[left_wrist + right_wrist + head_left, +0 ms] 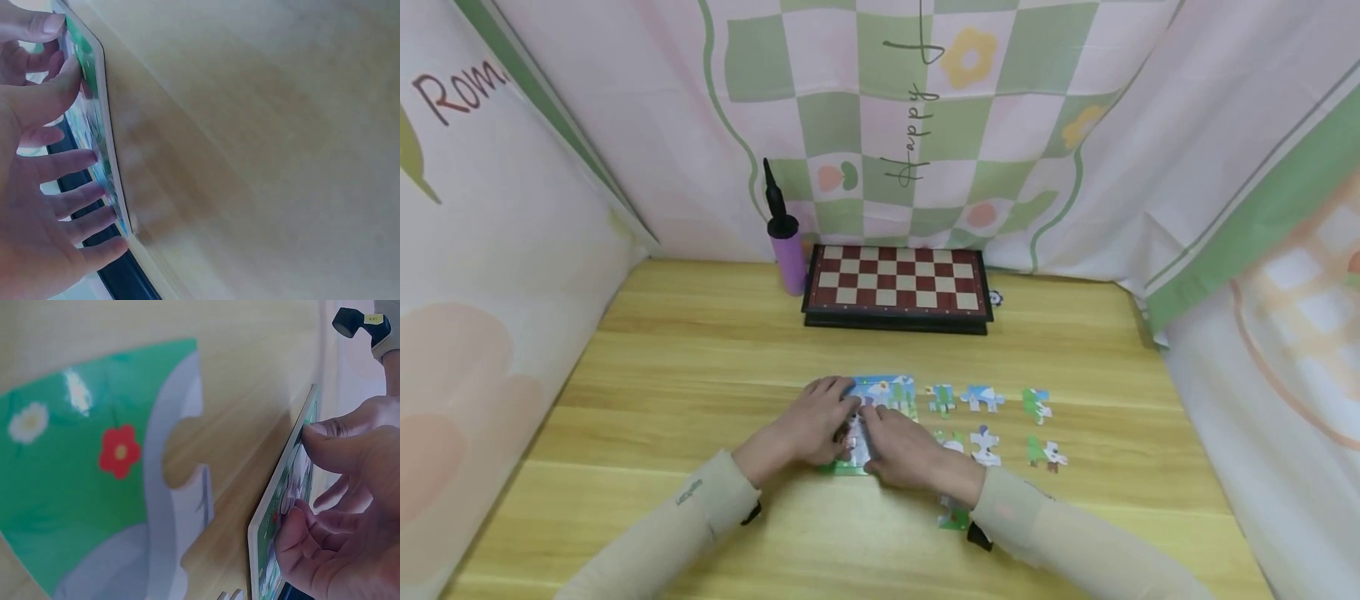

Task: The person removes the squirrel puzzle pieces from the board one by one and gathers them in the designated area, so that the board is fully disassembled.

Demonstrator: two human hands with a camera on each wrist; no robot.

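Note:
A jigsaw puzzle board [883,386] with a blue-sky and green-grass picture lies in front of me, partly hidden by both hands. My left hand [818,421] rests over its left side, its fingers fairly straight and the thumb touching the board near the lower edge in the left wrist view. Across the right side lies my right hand [910,450], thumb against the board and other fingers bent; whether a piece sits under them is hidden. Close to the right wrist camera, a green puzzle piece [81,469] shows a red flower.
Several loose pieces lie right of the board, including a blue one [982,397] and a green-and-white one [1047,454]. Behind stand a folded chessboard [895,279] and a purple hand pump [787,260]. Printed curtains [1202,150] border the wooden table [700,342].

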